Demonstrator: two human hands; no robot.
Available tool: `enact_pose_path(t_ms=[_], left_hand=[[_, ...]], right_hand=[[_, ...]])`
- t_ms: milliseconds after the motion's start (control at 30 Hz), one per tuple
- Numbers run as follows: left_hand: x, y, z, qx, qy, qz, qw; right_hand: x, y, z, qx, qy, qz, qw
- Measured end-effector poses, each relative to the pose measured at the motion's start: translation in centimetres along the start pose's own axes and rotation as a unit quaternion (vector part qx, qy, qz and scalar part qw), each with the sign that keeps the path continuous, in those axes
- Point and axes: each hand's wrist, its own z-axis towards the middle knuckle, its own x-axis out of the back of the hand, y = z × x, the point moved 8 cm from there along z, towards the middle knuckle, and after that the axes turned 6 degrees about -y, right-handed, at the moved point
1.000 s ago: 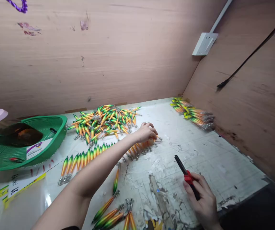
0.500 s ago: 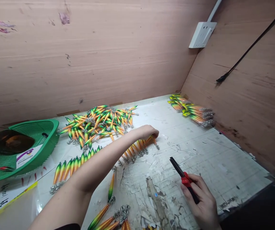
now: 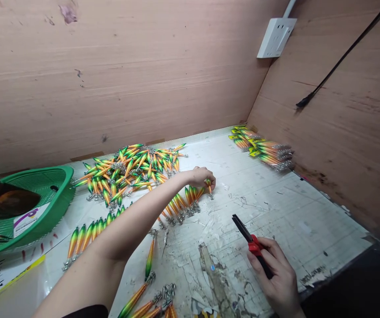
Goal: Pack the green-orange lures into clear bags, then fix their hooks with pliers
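Observation:
My left hand (image 3: 204, 177) reaches across to the right end of a row of green-and-orange squid jigs (image 3: 178, 201). Its fingers are closed on one squid jig (image 3: 209, 187), whose metal hook crown hangs down toward the table. In my right hand (image 3: 277, 271) is a pair of pliers (image 3: 253, 244) with red-and-black handles and dark jaws, held over the table and pointing up and left. The left forearm hides the middle of the row. Behind it lies a loose heap of the same jigs (image 3: 133, 170).
A green basket (image 3: 67, 185) stands at the left beside a yellow-edged printed bag (image 3: 17, 282). Several more jigs (image 3: 137, 296) lie at the front. Packed jigs (image 3: 269, 154) are stacked at the back right, under a wall socket (image 3: 276, 39). A cable (image 3: 345, 62) hangs at right.
The view has shifted slightly. My left hand has turned somewhat at the row's right end, showing the jig in its fingers more clearly. My right hand still holds the pliers.

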Motion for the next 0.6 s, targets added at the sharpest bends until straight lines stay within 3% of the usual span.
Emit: enact_pose_path(t_ms=[300, 600], left_hand=[[-0.1, 1.5, -0.5, -0.023, -0.016, 0.037, 0.999], [0.1, 1.3, 0.0, -0.015, -0.024, 0.061, 0.998]], right_hand=[[0.0, -0.2, 0.2, 0.005, -0.001, 0.007, 1.0], [0.0, -0.1, 0.1, 0.004, -0.002, 0.0, 1.0]])
